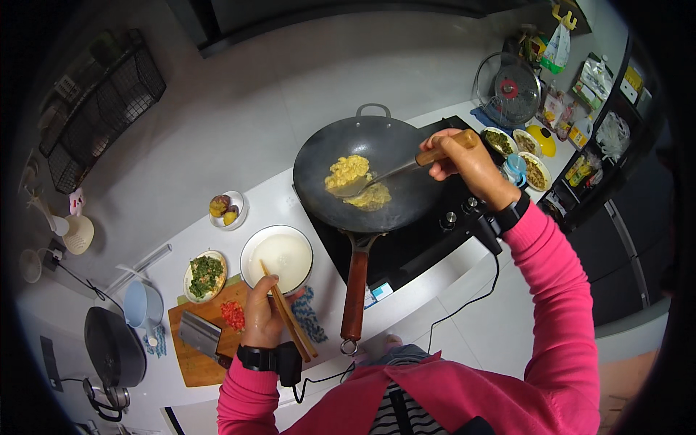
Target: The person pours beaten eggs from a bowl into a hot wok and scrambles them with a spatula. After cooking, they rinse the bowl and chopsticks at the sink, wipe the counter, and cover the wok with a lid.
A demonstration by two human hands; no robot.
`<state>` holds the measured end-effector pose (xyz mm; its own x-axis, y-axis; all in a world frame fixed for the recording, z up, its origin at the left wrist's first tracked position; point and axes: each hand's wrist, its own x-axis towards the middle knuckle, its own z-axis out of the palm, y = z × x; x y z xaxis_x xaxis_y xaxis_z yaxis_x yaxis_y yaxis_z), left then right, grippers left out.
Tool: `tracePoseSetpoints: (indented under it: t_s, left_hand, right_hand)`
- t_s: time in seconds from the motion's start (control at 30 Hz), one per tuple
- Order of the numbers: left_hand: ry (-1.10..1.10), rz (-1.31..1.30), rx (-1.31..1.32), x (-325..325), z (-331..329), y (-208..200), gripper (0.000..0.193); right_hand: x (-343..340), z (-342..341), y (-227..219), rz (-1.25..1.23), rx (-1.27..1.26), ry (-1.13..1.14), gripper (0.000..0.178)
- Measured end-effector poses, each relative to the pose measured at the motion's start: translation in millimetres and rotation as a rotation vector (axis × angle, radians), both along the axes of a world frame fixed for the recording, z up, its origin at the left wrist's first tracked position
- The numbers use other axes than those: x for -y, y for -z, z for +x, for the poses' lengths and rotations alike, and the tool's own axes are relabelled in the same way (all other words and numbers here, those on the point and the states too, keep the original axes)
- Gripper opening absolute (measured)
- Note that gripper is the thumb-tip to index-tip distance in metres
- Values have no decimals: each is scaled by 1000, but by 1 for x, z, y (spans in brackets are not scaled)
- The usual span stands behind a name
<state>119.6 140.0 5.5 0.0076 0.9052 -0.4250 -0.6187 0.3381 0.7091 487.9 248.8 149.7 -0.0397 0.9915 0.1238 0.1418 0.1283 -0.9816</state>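
Observation:
My right hand [475, 165] is closed around the wooden handle of a metal spatula [396, 172]. Its blade reaches into a dark wok [322, 199] on the stove, among clumps of yellow scrambled egg [348, 171]. Lower left, my left hand [261, 319] grips a pair of wooden chopsticks [288, 319], the thumb laid along them. Those chopsticks rest across the edge of a white bowl with a dark rim [284, 243]. Fingers of that hand also touch the bowl's near side; how far they go under it is hidden.
Left of the bowl, a cutting board [187, 360] carries a cleaver [199, 333] and chopped red pepper [233, 316]. Beside it sits a plate of chopped greens [206, 277]. The wok's long wooden handle [355, 297] juts over the counter edge. Small dishes [536, 172] stand right of the stove.

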Motion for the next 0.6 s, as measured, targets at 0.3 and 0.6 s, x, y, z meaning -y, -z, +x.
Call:
tracePoseSetpoints:
  t_s: [0.3,0.6]
  left_hand:
    - [4,-8,-2,-2,1,0,45]
    - [-6,-8,13,1,4,-6,45]
  right_hand:
    - [-4,1,-7,-40,103,-71,24]
    - [-9,-7,-9,-67,118,-56,21]
